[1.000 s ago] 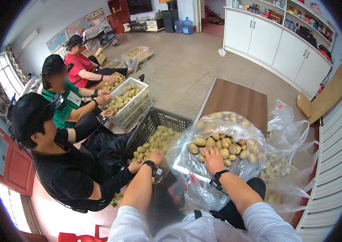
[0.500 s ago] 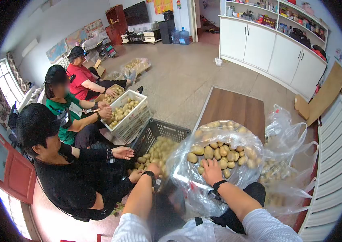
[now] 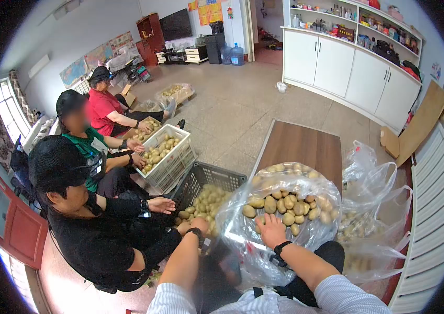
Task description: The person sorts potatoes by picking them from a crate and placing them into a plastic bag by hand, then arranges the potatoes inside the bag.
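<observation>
My right hand (image 3: 272, 232) lies inside a clear plastic bag (image 3: 243, 243), its fingers spread at the near edge of a heap of kiwis (image 3: 288, 204). The fingertips touch or nearly touch the nearest fruit. My left hand (image 3: 199, 225) reaches down into a dark grey plastic crate (image 3: 216, 170) with more kiwis (image 3: 203, 204) in it. Its fingers are hidden from me, so whether it holds a fruit does not show. Close beside it is a hand of the person in black (image 3: 182, 227); that person's other hand (image 3: 161, 205) is held open at the crate's edge.
A brown board (image 3: 300, 152) lies beyond the bag. To the right are more plastic bags (image 3: 371, 178) and a white radiator (image 3: 434, 204). Two other people sit further left, by a white crate (image 3: 180, 141) of kiwis. White cabinets (image 3: 332, 63) line the back.
The view has shifted slightly. My right hand stays in the bag with its fingers a little more spread; my left hand stays in the grey crate.
</observation>
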A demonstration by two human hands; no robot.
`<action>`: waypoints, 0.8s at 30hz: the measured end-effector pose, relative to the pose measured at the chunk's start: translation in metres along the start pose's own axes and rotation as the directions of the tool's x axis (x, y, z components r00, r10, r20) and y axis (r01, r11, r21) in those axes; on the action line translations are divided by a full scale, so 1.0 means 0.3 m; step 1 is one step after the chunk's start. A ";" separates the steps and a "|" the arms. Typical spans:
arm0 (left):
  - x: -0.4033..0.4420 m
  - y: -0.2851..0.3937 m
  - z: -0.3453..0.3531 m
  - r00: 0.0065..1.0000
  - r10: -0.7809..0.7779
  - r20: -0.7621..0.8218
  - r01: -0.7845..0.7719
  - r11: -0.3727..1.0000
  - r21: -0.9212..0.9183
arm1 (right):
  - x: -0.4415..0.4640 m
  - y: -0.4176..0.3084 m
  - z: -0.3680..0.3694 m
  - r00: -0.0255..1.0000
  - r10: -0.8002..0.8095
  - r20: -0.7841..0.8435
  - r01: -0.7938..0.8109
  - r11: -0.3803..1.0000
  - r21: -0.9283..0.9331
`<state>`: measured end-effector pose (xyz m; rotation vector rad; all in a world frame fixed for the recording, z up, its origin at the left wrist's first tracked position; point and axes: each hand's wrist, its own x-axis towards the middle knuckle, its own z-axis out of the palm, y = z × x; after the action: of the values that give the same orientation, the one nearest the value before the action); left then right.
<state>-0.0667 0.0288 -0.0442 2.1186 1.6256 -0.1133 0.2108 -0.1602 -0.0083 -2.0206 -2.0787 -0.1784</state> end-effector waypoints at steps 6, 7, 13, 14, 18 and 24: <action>0.123 -0.081 0.105 0.983 -0.024 0.182 0.096 0.912 -0.400 | -0.009 -0.017 -0.005 1.000 0.010 0.016 -0.010 1.000 0.011; 0.085 -0.051 0.071 0.984 -0.032 0.176 0.102 0.910 -0.401 | -0.010 -0.021 -0.017 0.995 0.024 0.092 -0.030 0.998 0.064; 0.006 0.055 0.010 0.998 -0.028 0.065 0.043 0.967 -0.250 | -0.008 -0.039 0.022 0.998 -0.031 0.051 0.028 0.999 0.046; -0.069 0.116 -0.087 0.995 -0.038 0.093 0.059 0.971 -0.232 | -0.009 -0.042 0.004 0.998 -0.005 0.065 0.002 0.999 0.049; -0.057 0.091 -0.038 0.992 0.096 -0.077 -0.106 0.986 -0.132 | -0.023 -0.041 0.011 0.995 -0.024 0.097 0.022 0.999 0.026; -0.099 0.125 -0.090 0.989 0.137 -0.055 -0.139 0.989 -0.045 | -0.039 -0.032 0.004 0.988 -0.152 0.037 0.155 0.985 -0.077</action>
<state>-0.0463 0.0061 0.0016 2.2058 1.4889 0.0258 0.2013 -0.1715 -0.0116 -1.9172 -2.2824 -0.2621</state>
